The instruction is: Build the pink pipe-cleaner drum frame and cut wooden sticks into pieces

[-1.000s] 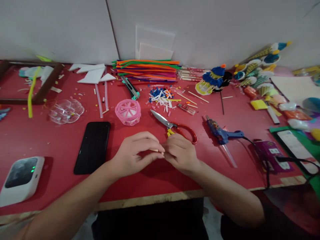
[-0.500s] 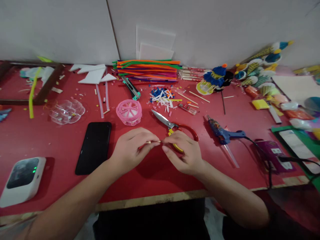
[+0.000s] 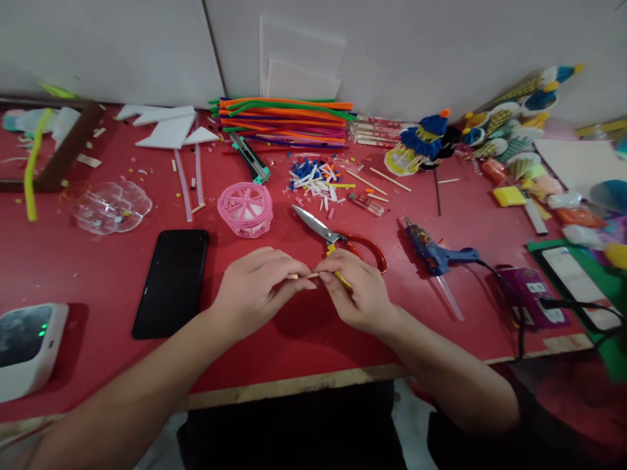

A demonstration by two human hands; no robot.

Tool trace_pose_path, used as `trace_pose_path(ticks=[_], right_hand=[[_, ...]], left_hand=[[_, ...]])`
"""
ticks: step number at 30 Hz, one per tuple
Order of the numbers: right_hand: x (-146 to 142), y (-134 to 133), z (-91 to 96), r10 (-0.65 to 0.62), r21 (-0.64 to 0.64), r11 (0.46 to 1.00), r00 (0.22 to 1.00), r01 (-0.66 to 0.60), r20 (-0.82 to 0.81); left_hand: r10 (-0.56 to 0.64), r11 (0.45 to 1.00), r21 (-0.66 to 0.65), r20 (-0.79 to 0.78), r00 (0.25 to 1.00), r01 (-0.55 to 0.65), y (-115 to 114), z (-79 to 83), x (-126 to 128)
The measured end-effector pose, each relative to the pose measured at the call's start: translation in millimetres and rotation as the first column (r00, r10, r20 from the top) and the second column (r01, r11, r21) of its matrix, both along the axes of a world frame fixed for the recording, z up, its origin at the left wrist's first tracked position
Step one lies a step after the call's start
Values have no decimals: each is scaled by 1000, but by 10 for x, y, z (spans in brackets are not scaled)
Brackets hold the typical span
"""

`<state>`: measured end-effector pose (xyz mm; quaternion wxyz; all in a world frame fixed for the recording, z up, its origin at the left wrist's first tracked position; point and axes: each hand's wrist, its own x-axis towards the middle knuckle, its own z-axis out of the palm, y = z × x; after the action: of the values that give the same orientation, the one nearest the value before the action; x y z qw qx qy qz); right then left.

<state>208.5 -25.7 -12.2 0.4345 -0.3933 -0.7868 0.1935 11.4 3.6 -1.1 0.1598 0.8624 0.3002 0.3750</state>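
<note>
My left hand (image 3: 259, 284) is closed in a pinch on a short, pale wooden stick (image 3: 314, 275). My right hand (image 3: 357, 290) pinches the stick's other end, so the fingertips of both hands nearly meet above the red table. Just behind the right hand lie open scissors (image 3: 317, 226) with red and yellow handles, one handle partly covered by that hand. A pink, wheel-topped craft piece (image 3: 245, 207) stands beyond the left hand.
A black phone (image 3: 171, 284) lies left of my hands, and a glue gun (image 3: 434, 251) with a cord lies to the right. Behind are coloured pipe cleaners (image 3: 289, 124), a cutter knife (image 3: 250, 158), small scraps (image 3: 316, 183) and a blue-topped craft model (image 3: 425, 140).
My right hand's fingertips have come left and closed on the stick's end, where a small gap showed before. The camera view has shifted slightly.
</note>
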Motion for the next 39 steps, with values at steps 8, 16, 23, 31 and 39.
trace_pose_path(ticks=[8, 16, 23, 31, 39], right_hand=[[-22, -3, -6, -48, 59, 997, 994, 42, 96], [60, 23, 7, -157, 192, 974, 972, 123, 174], [361, 185, 15, -530, 95, 844, 796, 528, 292], [587, 198, 18, -259, -160, 899, 790, 407, 556], [426, 117, -151, -380, -6, 860, 648, 511, 660]], left_hand=[[63, 992, 113, -70, 996, -54, -64, -26, 28], [92, 994, 65, -64, 994, -88, -59, -46, 35], [178, 984, 25, -26, 984, -178, -48, 17, 3], [398, 917, -41, 84, 914, -396, -11, 120, -31], [353, 935, -44, 201, 914, -351, 21, 133, -51]])
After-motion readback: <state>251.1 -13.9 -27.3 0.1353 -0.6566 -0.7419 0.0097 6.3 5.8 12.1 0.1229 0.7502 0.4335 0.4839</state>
